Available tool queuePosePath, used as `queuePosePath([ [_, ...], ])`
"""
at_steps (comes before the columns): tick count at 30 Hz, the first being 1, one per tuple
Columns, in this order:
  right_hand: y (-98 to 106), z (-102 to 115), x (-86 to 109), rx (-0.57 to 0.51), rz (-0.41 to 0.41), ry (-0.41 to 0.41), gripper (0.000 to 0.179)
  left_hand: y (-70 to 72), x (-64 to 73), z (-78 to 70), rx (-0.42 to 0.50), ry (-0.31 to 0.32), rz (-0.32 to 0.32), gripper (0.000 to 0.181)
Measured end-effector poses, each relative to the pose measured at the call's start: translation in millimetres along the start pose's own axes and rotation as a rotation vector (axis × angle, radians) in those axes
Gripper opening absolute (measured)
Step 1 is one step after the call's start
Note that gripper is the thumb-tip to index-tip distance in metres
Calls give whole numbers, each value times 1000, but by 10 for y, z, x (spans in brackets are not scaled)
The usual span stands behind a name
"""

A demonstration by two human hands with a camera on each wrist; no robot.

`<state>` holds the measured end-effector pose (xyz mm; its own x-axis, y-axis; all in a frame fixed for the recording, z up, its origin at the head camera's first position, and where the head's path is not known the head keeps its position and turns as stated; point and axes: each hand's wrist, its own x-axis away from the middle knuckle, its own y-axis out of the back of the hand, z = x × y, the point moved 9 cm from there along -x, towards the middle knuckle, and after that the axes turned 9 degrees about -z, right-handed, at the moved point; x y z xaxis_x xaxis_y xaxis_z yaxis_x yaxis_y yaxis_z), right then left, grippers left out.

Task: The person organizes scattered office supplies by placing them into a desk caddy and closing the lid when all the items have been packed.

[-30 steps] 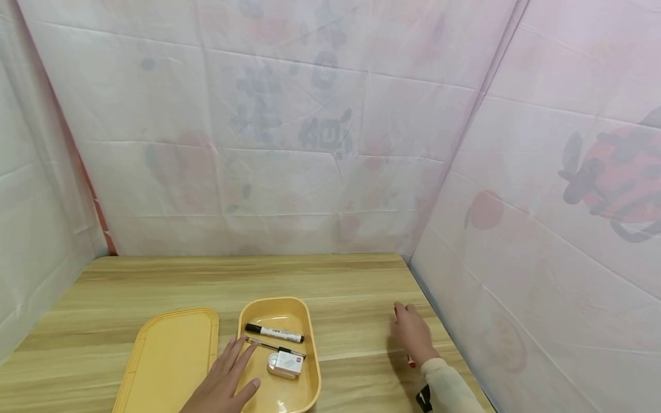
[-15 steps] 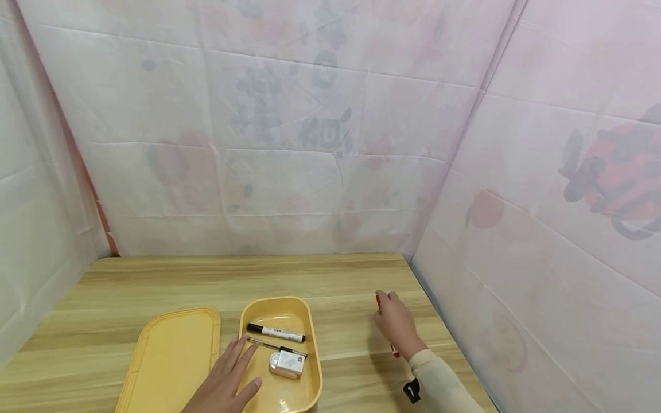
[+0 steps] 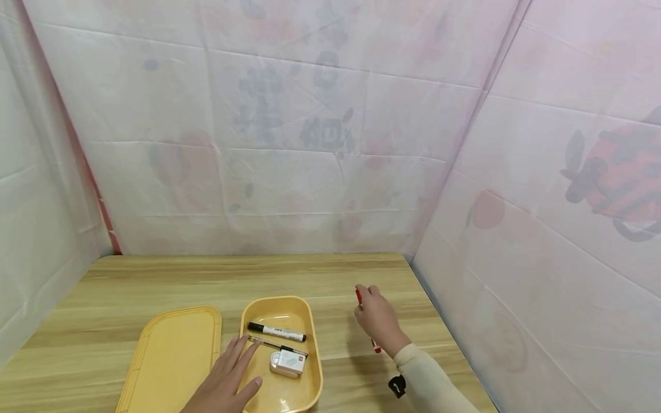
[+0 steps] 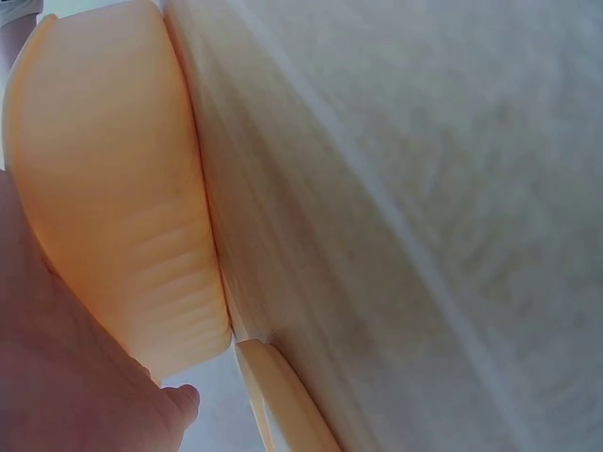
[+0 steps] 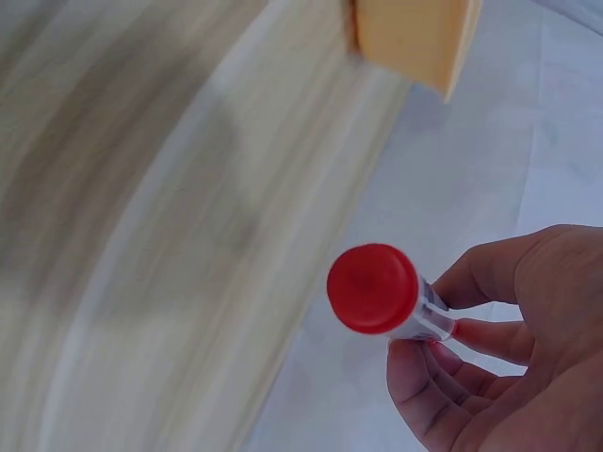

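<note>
My right hand (image 3: 379, 318) pinches a red-capped marker (image 5: 374, 289) between thumb and fingers, to the right of the yellow box (image 3: 316, 376). In the right wrist view the marker's round red end faces the camera. My left hand (image 3: 224, 376) lies at the box's left rim, fingers spread and fairly straight; in the left wrist view it is against the box's outer wall (image 4: 113, 188). Inside the box are a black-capped white marker (image 3: 277, 331), a clear pen with a black cap (image 3: 279, 346) and a small white box (image 3: 291, 361) resting on a rounded pale item (image 3: 283, 371).
A yellow lid (image 3: 170, 361) lies flat on the wooden table (image 3: 248, 275), left of the box. A black piece (image 3: 397, 386) shows beside the right sleeve (image 3: 431, 376). Pale printed sheets (image 3: 273, 172) enclose the table's back and sides.
My right hand has moved left toward the yellow box, carrying the red-capped marker. My left hand has stayed at the box's left rim.
</note>
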<state>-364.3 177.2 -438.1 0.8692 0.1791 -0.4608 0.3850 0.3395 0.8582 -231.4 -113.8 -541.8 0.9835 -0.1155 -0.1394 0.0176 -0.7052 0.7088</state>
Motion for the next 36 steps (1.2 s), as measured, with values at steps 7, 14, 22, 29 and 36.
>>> queuePosePath([
  [7, -19, 164, -63, -34, 26, 2, 48, 7, 10, -14, -5, -2, 3, 67],
  [14, -79, 424, -85, -106, 59, 17, 47, 29, 19, -31, -2, -27, -36, 68],
  [22, -104, 784, -84, -138, 60, 86, 45, 12, 39, -46, 25, -13, -41, 68],
  [29, -196, 1010, -37, -166, 126, 96, 45, 45, 50, -116, -30, -57, -73, 66],
  [36, -295, 1221, 50, -176, 174, 119, 45, 41, 49, -141, -42, -49, -76, 66],
])
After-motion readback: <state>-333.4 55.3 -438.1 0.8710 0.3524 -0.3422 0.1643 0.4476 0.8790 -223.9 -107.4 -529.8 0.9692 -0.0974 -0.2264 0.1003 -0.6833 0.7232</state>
